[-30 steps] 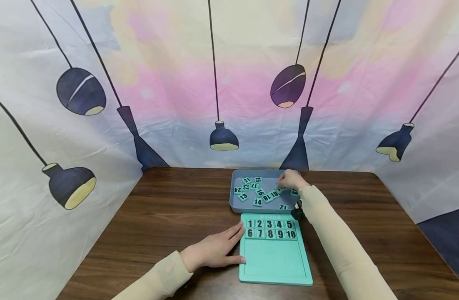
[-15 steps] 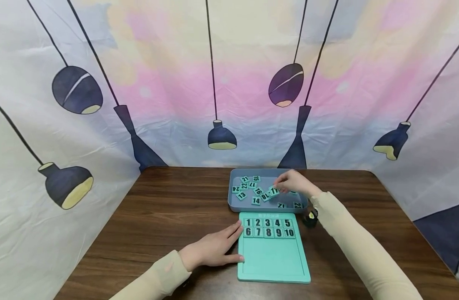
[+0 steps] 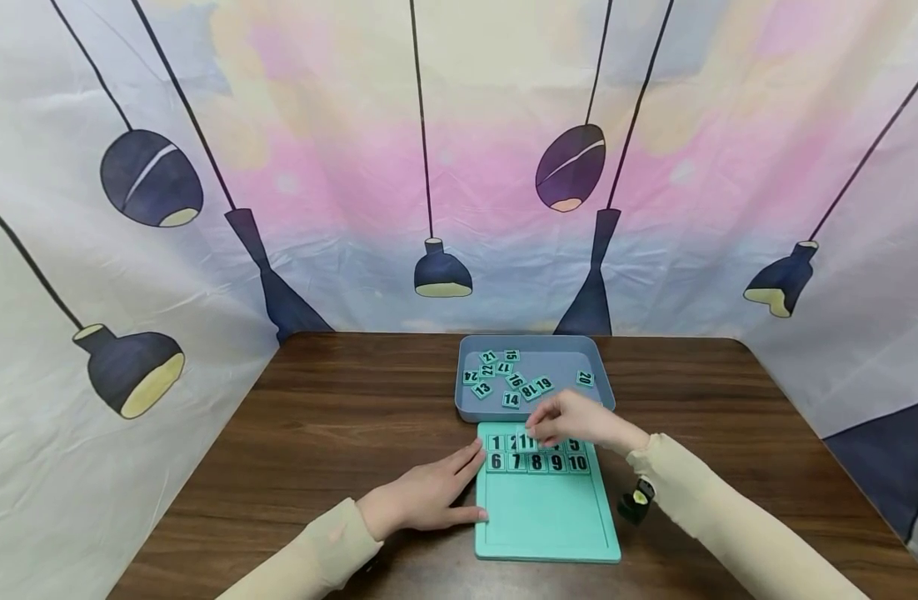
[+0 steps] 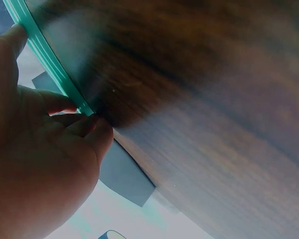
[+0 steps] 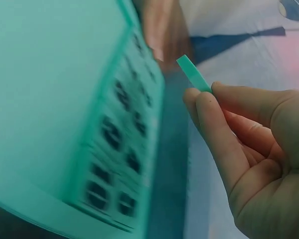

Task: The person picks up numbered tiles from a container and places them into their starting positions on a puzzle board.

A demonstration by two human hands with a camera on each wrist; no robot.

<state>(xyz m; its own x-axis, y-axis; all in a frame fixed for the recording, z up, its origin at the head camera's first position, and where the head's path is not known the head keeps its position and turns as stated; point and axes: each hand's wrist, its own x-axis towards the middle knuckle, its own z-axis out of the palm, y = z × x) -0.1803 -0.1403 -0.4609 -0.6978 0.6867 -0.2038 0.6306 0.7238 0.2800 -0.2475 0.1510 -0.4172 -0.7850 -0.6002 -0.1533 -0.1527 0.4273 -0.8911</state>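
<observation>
Between thumb and fingers my right hand [image 3: 571, 418] pinches a green number tile [image 3: 527, 442] marked 11. In the head view the tile overlaps the top row of the turquoise board [image 3: 541, 521]. In the right wrist view the tile [image 5: 194, 73] shows edge-on, tilted in the fingertips and apart from the board. Tiles 1 to 10 fill two rows at the board's far end, some covered by the right hand. My left hand [image 3: 429, 492] rests on the table with fingers spread, its fingertips and thumb touching the board's left edge [image 4: 50, 59].
Behind the board stands a shallow blue-grey tray [image 3: 603, 367] with several loose number tiles, such as tile 14 [image 3: 511, 400] and tile 20 [image 3: 585, 378], lying at various angles. Brown wooden table [image 3: 339, 417] surrounds both. A lamp-patterned cloth [image 3: 354, 167] hangs behind.
My right hand has picked tile 11 out of the tray and carried it toward me, over the board's top rows. The left hand has stayed at the board's edge.
</observation>
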